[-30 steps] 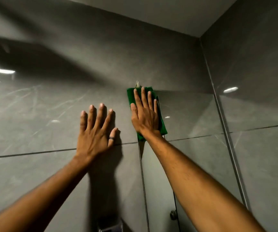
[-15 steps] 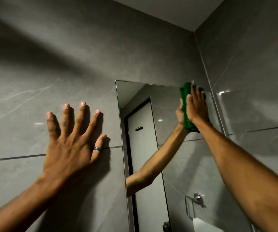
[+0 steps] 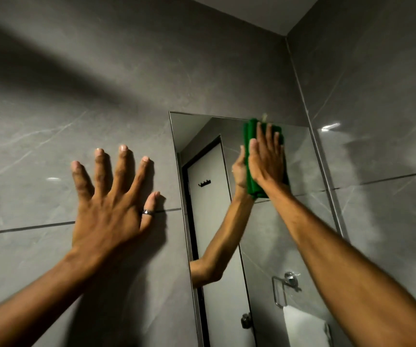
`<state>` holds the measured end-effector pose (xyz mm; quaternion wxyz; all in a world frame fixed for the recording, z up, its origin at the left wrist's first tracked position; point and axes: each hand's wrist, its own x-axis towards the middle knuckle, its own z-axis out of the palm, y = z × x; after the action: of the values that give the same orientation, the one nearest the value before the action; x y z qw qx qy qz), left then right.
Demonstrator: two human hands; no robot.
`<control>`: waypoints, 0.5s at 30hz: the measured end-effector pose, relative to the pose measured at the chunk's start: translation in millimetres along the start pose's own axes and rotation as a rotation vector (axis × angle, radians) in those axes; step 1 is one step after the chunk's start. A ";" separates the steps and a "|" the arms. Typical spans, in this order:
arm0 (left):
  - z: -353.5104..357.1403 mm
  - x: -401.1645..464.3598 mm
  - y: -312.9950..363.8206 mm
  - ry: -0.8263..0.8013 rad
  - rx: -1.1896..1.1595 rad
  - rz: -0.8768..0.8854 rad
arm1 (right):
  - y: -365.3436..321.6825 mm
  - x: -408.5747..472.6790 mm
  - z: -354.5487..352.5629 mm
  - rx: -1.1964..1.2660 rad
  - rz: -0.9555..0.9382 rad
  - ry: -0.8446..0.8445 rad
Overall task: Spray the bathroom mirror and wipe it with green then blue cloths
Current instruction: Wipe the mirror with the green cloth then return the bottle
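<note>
My right hand [image 3: 267,159] lies flat, fingers straight, pressing the folded green cloth [image 3: 248,132] against the mirror [image 3: 302,156] near its top edge. My left hand [image 3: 109,204] is spread open on the wall tile [image 3: 39,146] just beside it. Nothing grips the cloth, so I reckon a fast stroke could let it slip out and drop. I count one cloth, one mirror, two hands; no blue one shows

hands: two, left hand [image 3: 106,209] and right hand [image 3: 267,161]
green cloth [image 3: 248,136]: one, far right
mirror [image 3: 201,131]: one, right
ring [image 3: 148,212]: one, on the left hand
reflected in the mirror: one door [image 3: 214,221], one hook rack [image 3: 204,183], one towel ring [image 3: 280,289], one white towel [image 3: 304,329]
</note>
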<state>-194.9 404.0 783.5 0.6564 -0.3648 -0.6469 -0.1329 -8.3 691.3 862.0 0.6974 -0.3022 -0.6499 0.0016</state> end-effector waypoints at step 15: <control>16.4 -69.6 17.4 0.002 -0.050 0.076 | -36.4 -158.0 12.8 0.041 -0.384 -0.118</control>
<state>-204.9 406.1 710.6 0.6524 -0.4051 -0.6283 -0.1244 -58.7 604.5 734.0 0.6516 -0.1577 -0.7352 -0.1002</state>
